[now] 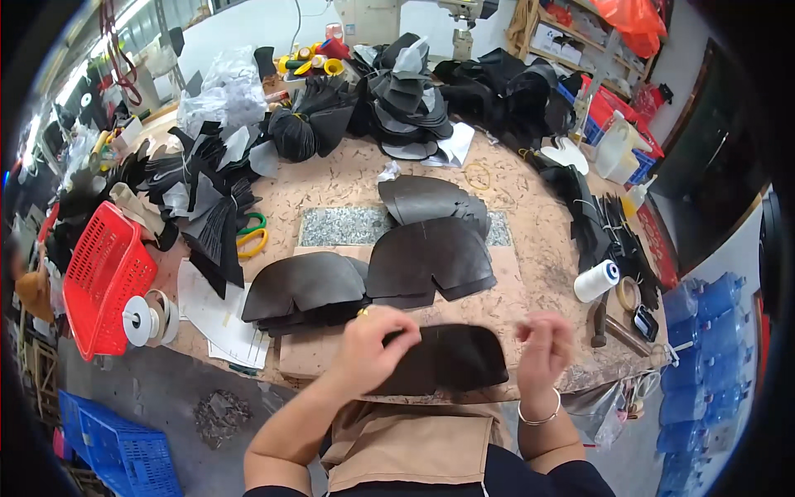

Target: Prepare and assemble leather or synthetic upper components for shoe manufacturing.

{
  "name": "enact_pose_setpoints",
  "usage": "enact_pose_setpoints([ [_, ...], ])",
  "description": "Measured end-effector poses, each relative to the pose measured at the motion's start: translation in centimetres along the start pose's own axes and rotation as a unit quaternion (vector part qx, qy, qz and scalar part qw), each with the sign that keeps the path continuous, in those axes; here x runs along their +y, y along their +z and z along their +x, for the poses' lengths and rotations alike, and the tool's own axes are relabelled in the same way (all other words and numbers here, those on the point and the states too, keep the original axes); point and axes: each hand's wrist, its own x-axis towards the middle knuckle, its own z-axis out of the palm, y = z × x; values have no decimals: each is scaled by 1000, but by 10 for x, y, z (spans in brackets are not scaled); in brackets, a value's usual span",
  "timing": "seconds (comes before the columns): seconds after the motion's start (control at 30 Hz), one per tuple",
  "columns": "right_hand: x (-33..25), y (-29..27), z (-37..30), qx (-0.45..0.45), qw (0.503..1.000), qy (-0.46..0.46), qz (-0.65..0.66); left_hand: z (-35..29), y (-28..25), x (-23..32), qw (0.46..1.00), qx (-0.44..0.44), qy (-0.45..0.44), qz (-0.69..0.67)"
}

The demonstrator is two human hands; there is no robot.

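Note:
At the front edge of the table, my left hand (373,346) pinches the left side of a dark leather piece (465,358) with a curved outline. My right hand (546,349), a bracelet on its wrist, is raised just beyond the piece's right end. Its fingers are drawn together and slightly blurred; whatever they may hold is too small to make out. Past my left hand lies a stack of notched dark leather pieces (306,282). To its right is another notched stack (431,257), with a further pile of rounded pieces (431,201) behind.
Green- and yellow-handled scissors (252,236), paper patterns (219,319) and a red basket (108,282) are on the left. A white thread cone (596,282) and a hammer (599,325) are on the right. Bundles of black pieces (306,124) line the back.

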Motion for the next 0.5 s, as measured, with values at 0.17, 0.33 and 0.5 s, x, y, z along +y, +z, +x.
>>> enact_pose_setpoints([
  [0.17,-2,-8,4,-6,1000,-16,10,84,-16,-13,989,57,-98,-92],
  [0.33,11,7,-7,-249,946,30,-204,67,-12,-5,995,-10,18,101],
  [0.5,17,20,-5,-236,955,70,-163,6,5,-5,960,-113,19,257],
])
